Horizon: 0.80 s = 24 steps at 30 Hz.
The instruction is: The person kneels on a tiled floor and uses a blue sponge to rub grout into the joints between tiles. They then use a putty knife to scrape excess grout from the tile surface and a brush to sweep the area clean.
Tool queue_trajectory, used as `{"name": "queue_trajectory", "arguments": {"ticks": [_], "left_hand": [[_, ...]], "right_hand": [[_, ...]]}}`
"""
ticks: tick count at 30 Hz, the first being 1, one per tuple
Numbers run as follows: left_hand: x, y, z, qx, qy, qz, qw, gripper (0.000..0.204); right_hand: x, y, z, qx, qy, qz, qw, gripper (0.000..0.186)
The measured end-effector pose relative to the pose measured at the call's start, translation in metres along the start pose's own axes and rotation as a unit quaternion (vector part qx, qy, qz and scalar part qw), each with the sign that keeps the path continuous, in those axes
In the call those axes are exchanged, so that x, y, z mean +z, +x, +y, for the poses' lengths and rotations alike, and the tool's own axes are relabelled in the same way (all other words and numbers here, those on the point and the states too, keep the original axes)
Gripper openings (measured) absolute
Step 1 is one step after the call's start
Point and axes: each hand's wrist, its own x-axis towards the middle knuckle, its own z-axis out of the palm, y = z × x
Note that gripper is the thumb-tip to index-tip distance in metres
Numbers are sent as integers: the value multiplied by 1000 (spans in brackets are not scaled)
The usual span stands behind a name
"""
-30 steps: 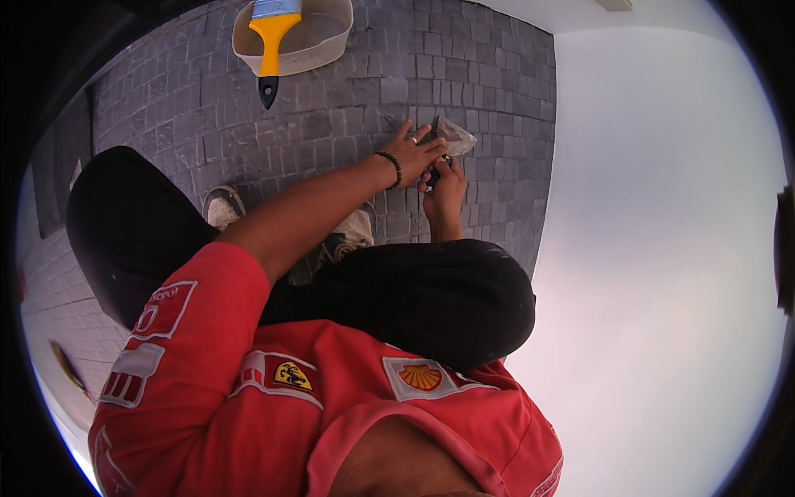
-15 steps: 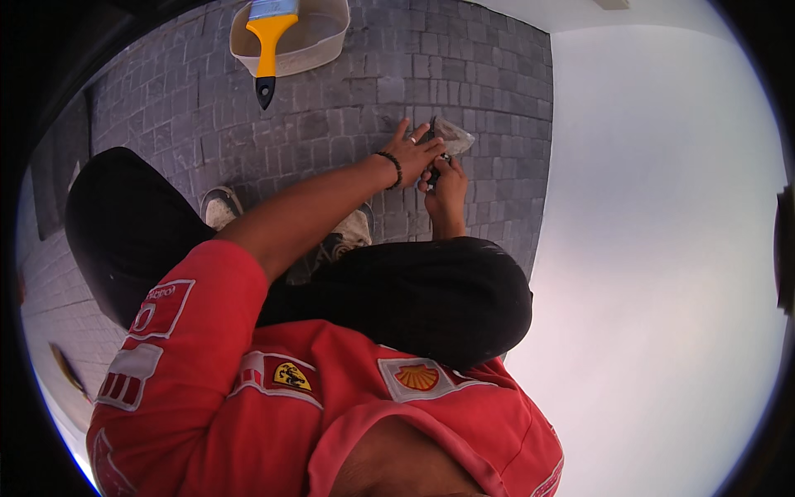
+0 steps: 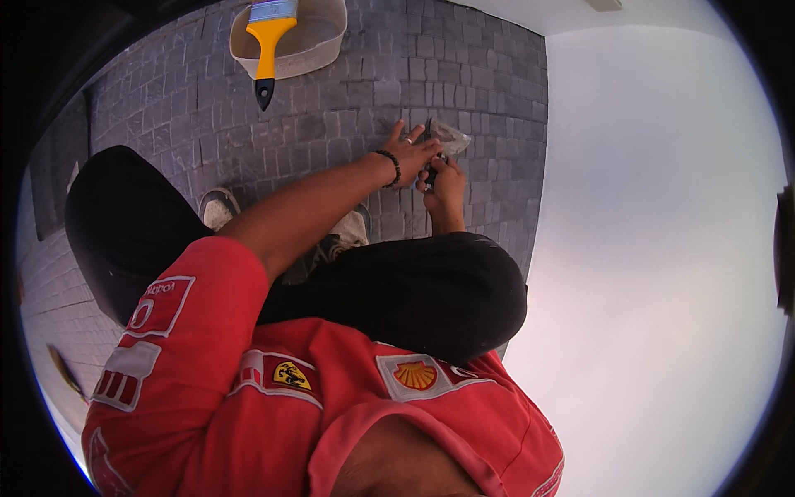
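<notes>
My right hand (image 3: 447, 184) is closed round the dark handle of what looks like a scraper (image 3: 451, 139), low over the grey paving. Its pale, smudged blade widens away from my fingers. Fingers spread, my left hand (image 3: 409, 154) lies flat beside the blade, its fingertips close to or touching the scraper's neck; the exact contact is hidden. A dark bead bracelet (image 3: 391, 168) circles the left wrist, and a ring (image 3: 409, 141) is on one finger.
A beige tub (image 3: 319, 55) stands at the far left, with a wide yellow-handled paintbrush (image 3: 265, 51) across its rim. A white wall (image 3: 646, 207) rises along the right. My bent knees in black trousers (image 3: 414, 286) and my shoes (image 3: 219, 207) are close to the hands.
The view has shifted very slightly. Both hands keep nearly the same pose at the scraper.
</notes>
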Motion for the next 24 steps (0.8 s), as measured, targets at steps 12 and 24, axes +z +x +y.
{"name": "queue_trajectory", "arguments": {"ticks": [12, 24], "left_hand": [[-3, 2, 1, -13, -50, -7, 999, 89], [-9, 2, 2, -5, -50, -3, 999, 83]], "right_hand": [[1, 1, -5, 15, 0, 0, 1000, 12], [-1, 1, -13, 31, 8, 5, 999, 11]]}}
